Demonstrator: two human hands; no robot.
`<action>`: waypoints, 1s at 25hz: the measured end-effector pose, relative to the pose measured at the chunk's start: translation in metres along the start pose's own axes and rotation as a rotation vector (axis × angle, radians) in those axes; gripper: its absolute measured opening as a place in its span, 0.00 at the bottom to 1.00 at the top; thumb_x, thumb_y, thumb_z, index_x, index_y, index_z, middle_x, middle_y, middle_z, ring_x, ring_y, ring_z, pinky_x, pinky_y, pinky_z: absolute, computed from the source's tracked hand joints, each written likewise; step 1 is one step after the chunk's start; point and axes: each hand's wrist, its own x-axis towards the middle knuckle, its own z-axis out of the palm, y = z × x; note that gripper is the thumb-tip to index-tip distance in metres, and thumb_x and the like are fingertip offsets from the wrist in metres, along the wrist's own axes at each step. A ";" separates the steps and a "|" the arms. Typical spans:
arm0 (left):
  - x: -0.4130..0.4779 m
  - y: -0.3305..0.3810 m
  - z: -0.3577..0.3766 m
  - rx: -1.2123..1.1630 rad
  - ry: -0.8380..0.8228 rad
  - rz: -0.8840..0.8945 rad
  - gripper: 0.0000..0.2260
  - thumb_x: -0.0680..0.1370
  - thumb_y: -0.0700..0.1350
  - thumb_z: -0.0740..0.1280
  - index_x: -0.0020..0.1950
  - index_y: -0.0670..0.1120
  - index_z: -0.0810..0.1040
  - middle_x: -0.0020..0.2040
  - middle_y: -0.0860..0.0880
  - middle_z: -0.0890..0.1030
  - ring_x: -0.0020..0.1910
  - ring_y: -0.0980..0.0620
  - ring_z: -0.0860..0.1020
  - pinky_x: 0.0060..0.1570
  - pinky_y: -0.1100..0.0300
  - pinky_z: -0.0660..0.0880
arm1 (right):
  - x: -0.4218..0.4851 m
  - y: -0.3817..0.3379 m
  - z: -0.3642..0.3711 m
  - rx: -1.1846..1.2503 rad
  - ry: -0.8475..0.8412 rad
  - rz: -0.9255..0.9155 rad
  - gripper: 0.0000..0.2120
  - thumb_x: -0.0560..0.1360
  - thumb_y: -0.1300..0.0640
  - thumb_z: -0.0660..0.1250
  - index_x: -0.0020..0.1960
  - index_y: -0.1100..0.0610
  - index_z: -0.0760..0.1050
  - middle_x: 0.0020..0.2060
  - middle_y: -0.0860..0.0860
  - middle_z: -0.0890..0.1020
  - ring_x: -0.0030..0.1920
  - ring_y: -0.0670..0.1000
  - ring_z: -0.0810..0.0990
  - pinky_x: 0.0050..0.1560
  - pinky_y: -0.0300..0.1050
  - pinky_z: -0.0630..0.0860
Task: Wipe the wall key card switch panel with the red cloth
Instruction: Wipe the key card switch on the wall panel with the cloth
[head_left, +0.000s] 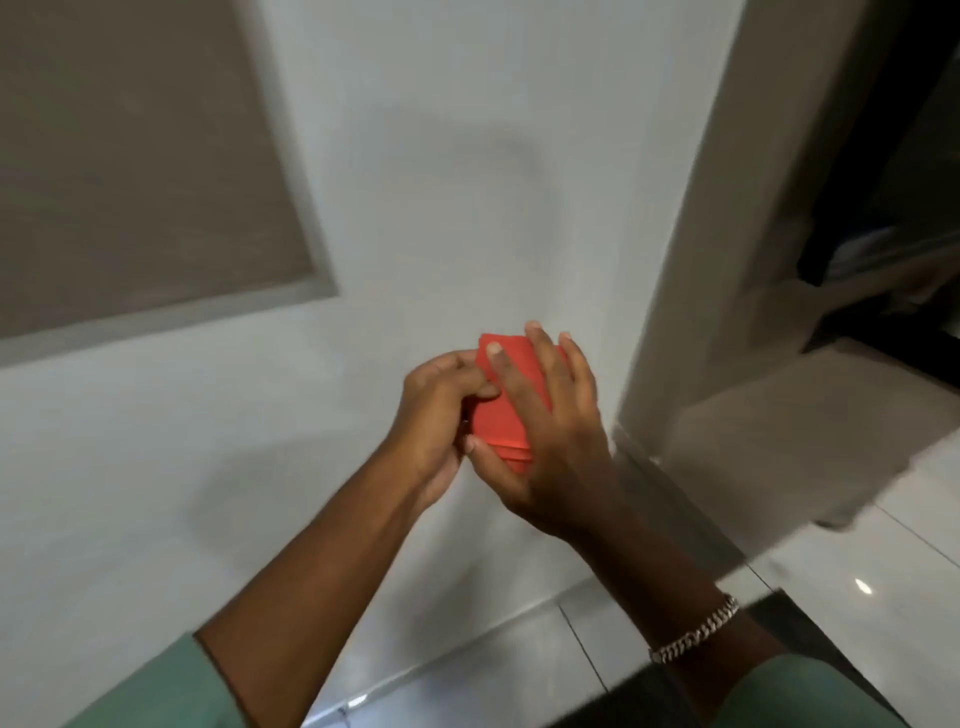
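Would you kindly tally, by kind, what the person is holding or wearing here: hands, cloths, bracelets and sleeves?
Hands: 2, left hand and right hand
Red cloth: 1, folded, held between both hands
Chain bracelet: 1, on the right wrist
Green sleeves: 2, left sleeve and right sleeve
Total: 6

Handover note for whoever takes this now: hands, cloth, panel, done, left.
Left hand: gripping the red cloth at its left edge.
Right hand: fingers spread over the cloth's top, thumb under its lower edge.
Cloth: folded into a pad, held between both hands in front of the white wall.
Key card panel: not in view.
Done: cloth folded and in hand.
Left: find the panel, wipe it.
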 end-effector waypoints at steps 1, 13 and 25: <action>-0.017 0.017 -0.015 0.001 0.011 0.039 0.15 0.71 0.31 0.60 0.55 0.35 0.79 0.44 0.41 0.82 0.42 0.46 0.80 0.37 0.58 0.78 | 0.007 -0.023 0.004 0.048 0.071 -0.042 0.35 0.75 0.40 0.66 0.77 0.51 0.63 0.77 0.60 0.64 0.78 0.62 0.61 0.80 0.62 0.59; -0.170 0.174 -0.186 0.248 0.184 0.617 0.24 0.71 0.31 0.62 0.66 0.44 0.77 0.55 0.48 0.83 0.52 0.56 0.82 0.49 0.64 0.79 | 0.108 -0.272 0.039 0.351 0.404 -0.351 0.39 0.70 0.57 0.76 0.76 0.49 0.62 0.75 0.60 0.68 0.71 0.62 0.72 0.64 0.57 0.79; -0.152 0.265 -0.351 1.421 0.776 1.257 0.29 0.72 0.37 0.60 0.74 0.36 0.66 0.77 0.38 0.62 0.79 0.39 0.54 0.78 0.42 0.50 | 0.160 -0.339 0.084 0.074 0.371 -0.164 0.33 0.80 0.37 0.55 0.80 0.44 0.48 0.82 0.55 0.52 0.82 0.60 0.45 0.80 0.67 0.50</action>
